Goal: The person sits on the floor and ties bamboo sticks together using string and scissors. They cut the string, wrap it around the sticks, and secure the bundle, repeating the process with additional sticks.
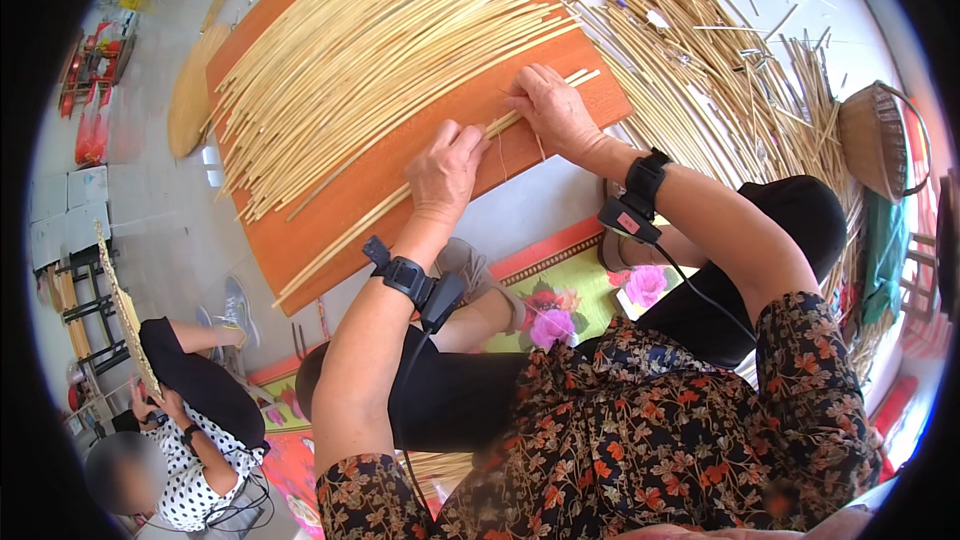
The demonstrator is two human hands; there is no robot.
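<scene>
A pair of long, pale stalks [340, 247] lies along the near side of an orange-brown wooden board [262, 252]. My left hand [447, 170] pinches these stalks near their middle, fingertips pressed together. Just to the right, my right hand [553, 112] is closed over the same stalks, its thumb and finger together on a thin string. A loose length of the string [503, 158] hangs down between the two hands over the board's near edge. Farther back on the board, many peeled stalks [370, 60] are spread side by side in a wide layer.
A heap of brown stalks [720, 110] covers the floor at right, beside a wicker basket [873, 140]. Below the board lies a green floral mat [590, 295]. At lower left, a seated person [205, 470] holds a woven strip [125, 305]. Cables run from both my wrist straps.
</scene>
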